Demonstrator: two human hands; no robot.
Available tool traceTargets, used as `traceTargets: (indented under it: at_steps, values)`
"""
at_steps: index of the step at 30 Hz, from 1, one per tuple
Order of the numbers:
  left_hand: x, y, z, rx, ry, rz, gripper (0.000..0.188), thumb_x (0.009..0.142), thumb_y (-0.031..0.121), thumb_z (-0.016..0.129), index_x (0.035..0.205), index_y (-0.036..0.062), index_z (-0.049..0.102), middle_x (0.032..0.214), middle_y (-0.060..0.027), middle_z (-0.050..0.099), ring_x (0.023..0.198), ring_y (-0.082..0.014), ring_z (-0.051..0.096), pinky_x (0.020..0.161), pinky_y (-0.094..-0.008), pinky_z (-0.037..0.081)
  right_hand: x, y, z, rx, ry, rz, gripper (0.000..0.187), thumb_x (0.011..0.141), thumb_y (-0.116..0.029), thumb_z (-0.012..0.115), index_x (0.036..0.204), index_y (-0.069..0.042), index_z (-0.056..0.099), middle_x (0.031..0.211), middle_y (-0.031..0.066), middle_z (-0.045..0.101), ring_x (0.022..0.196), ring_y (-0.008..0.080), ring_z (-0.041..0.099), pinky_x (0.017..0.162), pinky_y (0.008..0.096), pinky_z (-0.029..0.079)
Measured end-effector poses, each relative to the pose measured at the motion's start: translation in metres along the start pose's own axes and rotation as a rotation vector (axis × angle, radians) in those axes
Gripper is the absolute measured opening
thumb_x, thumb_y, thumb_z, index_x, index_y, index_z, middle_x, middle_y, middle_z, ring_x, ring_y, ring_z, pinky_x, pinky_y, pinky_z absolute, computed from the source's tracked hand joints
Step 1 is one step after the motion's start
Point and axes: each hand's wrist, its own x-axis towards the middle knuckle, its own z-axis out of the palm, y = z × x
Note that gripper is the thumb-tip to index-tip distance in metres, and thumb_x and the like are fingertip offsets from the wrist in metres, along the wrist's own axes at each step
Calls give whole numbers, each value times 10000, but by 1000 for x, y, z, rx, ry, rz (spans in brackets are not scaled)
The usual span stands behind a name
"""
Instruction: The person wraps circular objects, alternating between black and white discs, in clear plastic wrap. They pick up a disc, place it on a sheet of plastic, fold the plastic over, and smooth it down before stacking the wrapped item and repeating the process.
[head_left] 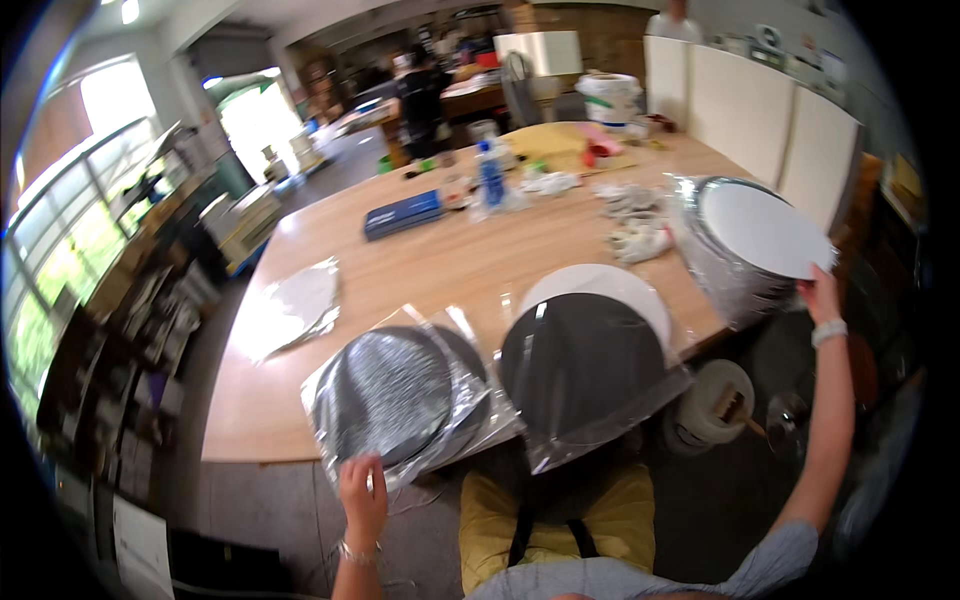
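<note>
My right hand (820,297) reaches out to the right and pinches the near edge of a round white disc (765,230). That disc lies on top of a stack of discs wrapped in clear plastic (722,278). My left hand (364,497) is closed at the near edge of a clear plastic bag (462,412), its fingertips on the film. Inside that bag are dark grey round discs (385,390), partly overlapping. Between my hands lies another dark grey disc (585,365) in clear plastic, with a pale disc (610,282) showing behind it.
Folded clear film (292,305) lies on the table's left. Farther back are a blue box (402,215), a blue bottle (490,178), white gloves (638,225) and a white bucket (608,98). White panels (745,110) stand at right; a bucket (712,400) is below. A person (420,100) stands far back.
</note>
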Motion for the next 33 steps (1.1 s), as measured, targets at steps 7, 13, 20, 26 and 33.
traceTargets:
  at_steps: [7,13,20,26,33]
  values:
    - [-10,-40,-23,225,-349,-93,315,719,146,706,1011,66,619,1066,-112,585,988,-311,536,853,-398,445,-149,-42,85,57,92,-195,263,913,-276,565,1123,-121,536,924,-57,561,721,22,471,548,162,358]
    - [-23,-41,-9,227,-361,-15,476,685,214,739,1111,75,578,1165,-113,532,1060,-318,495,900,-412,426,-303,-45,190,181,-464,23,282,887,-192,542,1114,-27,533,975,28,596,836,119,567,719,264,470]
    - [-13,-49,-17,357,-481,96,442,731,92,608,1164,78,519,1244,-118,498,1110,-312,481,878,-445,410,-412,-4,280,60,-958,607,211,898,-184,529,1012,-10,563,767,15,611,571,70,536,489,198,418]
    - [-2,-54,-7,427,-551,289,503,736,94,610,1223,90,484,1262,-137,474,1088,-323,496,847,-454,419,-424,-2,256,-43,-939,648,194,907,-183,505,999,-21,560,751,12,600,545,58,510,468,189,395]
    - [10,-68,2,426,-683,390,540,751,133,597,1272,97,461,1213,-144,495,975,-318,553,788,-420,481,-435,-3,259,-7,-954,693,182,905,-187,506,984,-32,556,737,-10,580,515,37,454,443,170,350]
